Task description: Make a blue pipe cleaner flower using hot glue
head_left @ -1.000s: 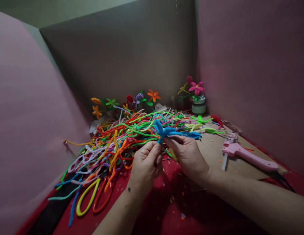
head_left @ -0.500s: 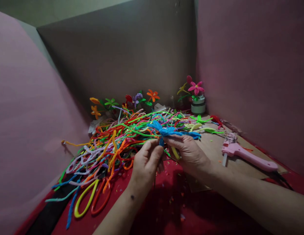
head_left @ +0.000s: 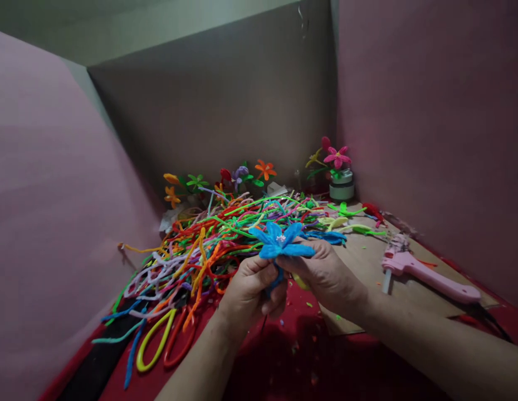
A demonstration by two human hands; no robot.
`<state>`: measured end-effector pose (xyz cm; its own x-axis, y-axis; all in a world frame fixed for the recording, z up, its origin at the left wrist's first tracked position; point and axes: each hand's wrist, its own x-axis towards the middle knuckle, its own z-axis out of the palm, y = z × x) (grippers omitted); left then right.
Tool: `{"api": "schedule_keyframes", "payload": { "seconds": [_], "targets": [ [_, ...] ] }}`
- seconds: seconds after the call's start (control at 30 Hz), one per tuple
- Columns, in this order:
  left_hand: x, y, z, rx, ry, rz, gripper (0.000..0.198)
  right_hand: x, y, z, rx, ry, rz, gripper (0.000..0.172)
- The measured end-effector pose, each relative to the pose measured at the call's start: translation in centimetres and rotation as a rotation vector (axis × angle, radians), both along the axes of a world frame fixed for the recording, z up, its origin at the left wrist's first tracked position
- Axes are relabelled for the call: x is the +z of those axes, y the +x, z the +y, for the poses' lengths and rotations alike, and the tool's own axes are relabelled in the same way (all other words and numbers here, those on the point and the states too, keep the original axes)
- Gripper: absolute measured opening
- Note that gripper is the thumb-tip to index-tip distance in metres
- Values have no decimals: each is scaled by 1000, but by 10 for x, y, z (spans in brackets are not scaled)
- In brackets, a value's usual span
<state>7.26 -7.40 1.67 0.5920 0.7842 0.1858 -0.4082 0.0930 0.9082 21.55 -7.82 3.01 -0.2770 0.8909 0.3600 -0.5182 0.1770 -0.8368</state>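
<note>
A blue pipe-cleaner flower with a cluster of small pale beads at its centre faces up toward me. My left hand is closed around its blue stem just below the petals. My right hand pinches the flower at the base of its right-hand petals. Under the right palm shows part of a yellow object; most of it is hidden by the fingers. Beyond the hands spreads a big heap of coloured pipe cleaners. More blue pipe-cleaner pieces lie just behind my right hand.
A pink hot glue gun lies on a brown board at the right. Finished flowers stand at the back, some by a pale green jar. Yellow loop handles rest at the left. Pink panels flank the red tabletop.
The blue flower has turned from side-on, so its open petals and beaded centre now show. Both hands have closed in nearer each other around it. My view has shifted slightly.
</note>
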Motion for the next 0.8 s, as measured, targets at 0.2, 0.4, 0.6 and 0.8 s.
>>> {"api": "schedule_keyframes", "payload": {
  "seconds": [0.2, 0.4, 0.6, 0.8],
  "targets": [
    [17, -7, 5, 499, 249, 353, 23, 3, 5, 5, -288, 289, -112, 11],
    [33, -15, -4, 459, 195, 247, 41, -4, 8, 10, -517, 565, -262, 10],
    [39, -3, -17, 325, 14, 230, 27, -2, 9, 5, -519, 606, -346, 14],
    [37, -7, -14, 327, -80, 206, 24, 0, 7, 4, -522, 542, -372, 15]
  ]
}}
